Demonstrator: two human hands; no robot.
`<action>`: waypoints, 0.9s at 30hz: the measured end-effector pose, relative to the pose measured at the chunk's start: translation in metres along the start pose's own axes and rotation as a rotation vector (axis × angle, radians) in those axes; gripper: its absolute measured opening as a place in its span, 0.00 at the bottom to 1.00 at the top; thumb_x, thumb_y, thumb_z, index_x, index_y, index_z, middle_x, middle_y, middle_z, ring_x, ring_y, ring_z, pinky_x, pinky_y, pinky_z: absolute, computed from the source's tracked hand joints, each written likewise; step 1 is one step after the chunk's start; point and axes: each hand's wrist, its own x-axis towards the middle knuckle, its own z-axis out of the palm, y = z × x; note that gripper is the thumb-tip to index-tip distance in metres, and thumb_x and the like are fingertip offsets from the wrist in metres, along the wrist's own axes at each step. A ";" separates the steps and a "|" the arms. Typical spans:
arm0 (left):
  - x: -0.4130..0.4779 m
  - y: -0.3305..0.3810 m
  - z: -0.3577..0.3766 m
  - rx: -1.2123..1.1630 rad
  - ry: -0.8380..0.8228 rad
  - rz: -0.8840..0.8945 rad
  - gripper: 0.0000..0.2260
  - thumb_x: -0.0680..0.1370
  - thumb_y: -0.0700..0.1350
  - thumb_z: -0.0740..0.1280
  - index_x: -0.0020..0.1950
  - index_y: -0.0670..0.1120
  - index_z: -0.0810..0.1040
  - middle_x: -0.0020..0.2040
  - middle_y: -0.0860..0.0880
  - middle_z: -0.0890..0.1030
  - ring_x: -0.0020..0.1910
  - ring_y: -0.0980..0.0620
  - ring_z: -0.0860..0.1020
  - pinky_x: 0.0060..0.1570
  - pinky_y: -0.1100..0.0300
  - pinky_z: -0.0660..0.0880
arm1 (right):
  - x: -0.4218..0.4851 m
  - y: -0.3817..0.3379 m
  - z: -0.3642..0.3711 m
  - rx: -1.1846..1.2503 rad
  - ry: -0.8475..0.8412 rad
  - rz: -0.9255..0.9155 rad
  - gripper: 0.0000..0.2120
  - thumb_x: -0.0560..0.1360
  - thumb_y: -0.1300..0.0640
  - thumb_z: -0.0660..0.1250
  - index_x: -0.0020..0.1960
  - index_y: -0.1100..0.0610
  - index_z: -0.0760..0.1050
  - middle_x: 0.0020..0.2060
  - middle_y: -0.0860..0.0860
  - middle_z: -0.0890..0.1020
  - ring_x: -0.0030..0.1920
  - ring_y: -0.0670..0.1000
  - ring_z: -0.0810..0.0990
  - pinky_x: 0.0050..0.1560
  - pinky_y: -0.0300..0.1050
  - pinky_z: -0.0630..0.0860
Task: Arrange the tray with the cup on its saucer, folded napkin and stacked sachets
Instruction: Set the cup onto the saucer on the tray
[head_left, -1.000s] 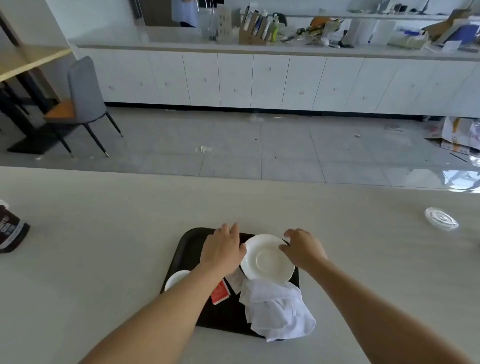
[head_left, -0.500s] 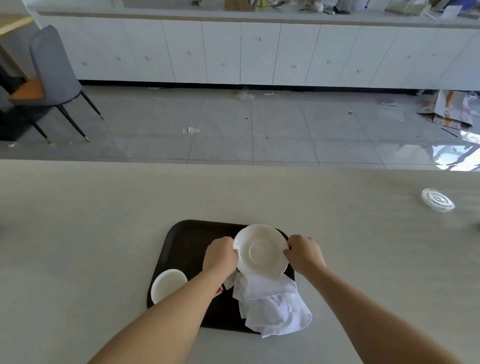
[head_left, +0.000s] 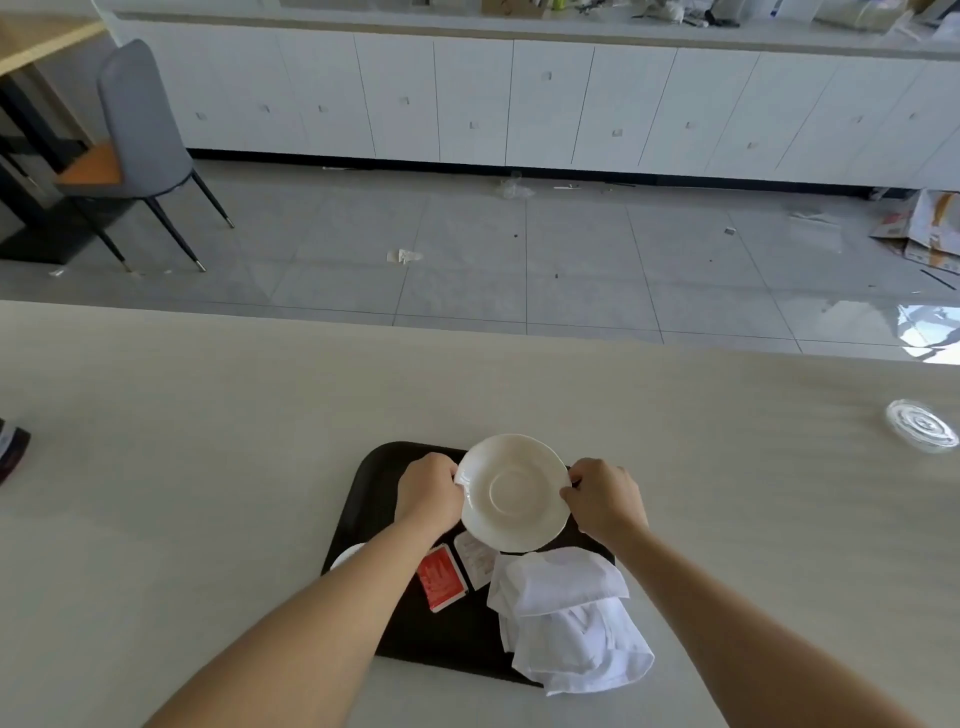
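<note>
We hold the round white ceramic saucer (head_left: 514, 493) above the far part of the black rectangular plastic tray (head_left: 363, 499) on the pale desk (head_left: 208, 415), our left hand (head_left: 428, 491) and right hand (head_left: 605, 496) each with its grip clamped on a saucer edge. On the tray's near side lie a crumpled white cloth napkin (head_left: 566, 618), a red sachet (head_left: 440, 578) and a white sachet (head_left: 475, 558); the white cup (head_left: 347, 556) peeks out at the tray's left edge.

White saucer (head_left: 513, 492), black tray (head_left: 374, 483), red sachet (head_left: 440, 578), white sachet (head_left: 475, 558) with faint reddish print, white napkin (head_left: 569, 618)
</note>
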 end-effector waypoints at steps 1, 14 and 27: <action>0.003 -0.005 -0.005 0.011 0.009 -0.011 0.11 0.67 0.33 0.61 0.27 0.45 0.67 0.25 0.48 0.67 0.27 0.51 0.62 0.28 0.55 0.58 | 0.001 -0.007 0.002 0.004 -0.007 -0.013 0.04 0.70 0.62 0.65 0.40 0.61 0.78 0.33 0.56 0.82 0.36 0.59 0.81 0.39 0.49 0.78; 0.012 -0.089 -0.059 0.036 0.016 -0.116 0.08 0.68 0.36 0.66 0.32 0.47 0.74 0.29 0.46 0.72 0.31 0.49 0.67 0.32 0.57 0.64 | 0.004 -0.091 0.049 0.061 -0.105 -0.088 0.06 0.73 0.59 0.69 0.38 0.60 0.80 0.29 0.54 0.83 0.30 0.54 0.83 0.37 0.51 0.83; -0.016 -0.115 -0.062 -0.011 0.226 -0.104 0.13 0.66 0.34 0.61 0.29 0.47 0.60 0.27 0.47 0.60 0.32 0.49 0.56 0.30 0.55 0.53 | -0.003 -0.104 0.070 0.196 -0.058 0.004 0.05 0.74 0.58 0.70 0.41 0.50 0.77 0.33 0.48 0.82 0.33 0.51 0.83 0.42 0.52 0.83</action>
